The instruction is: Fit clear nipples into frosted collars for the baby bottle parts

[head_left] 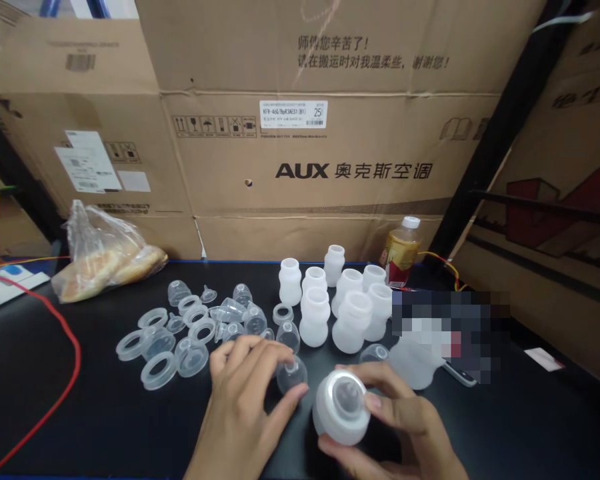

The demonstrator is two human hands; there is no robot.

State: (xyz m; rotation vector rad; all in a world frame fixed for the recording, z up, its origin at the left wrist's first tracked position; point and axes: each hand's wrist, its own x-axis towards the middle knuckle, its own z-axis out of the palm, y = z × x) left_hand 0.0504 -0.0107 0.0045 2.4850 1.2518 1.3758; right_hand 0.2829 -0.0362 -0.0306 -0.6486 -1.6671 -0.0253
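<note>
Near the front edge of the black bench, your left hand pinches a light, soft, clear silicone teat by its sides. Your right hand clamps a squat white plastic bottle, best held around its firm collar.

Just a pair of bare hands in shot here, the left hand and the right hand. Both are pretty slim, with long, thin fingers and smooth skin, and the nails are cut short and neat, kinda rounded at the tips. Knuckles don't stick out much. Past the wrists it's hard to say, since the bottom of the frame chops them off.
</note>
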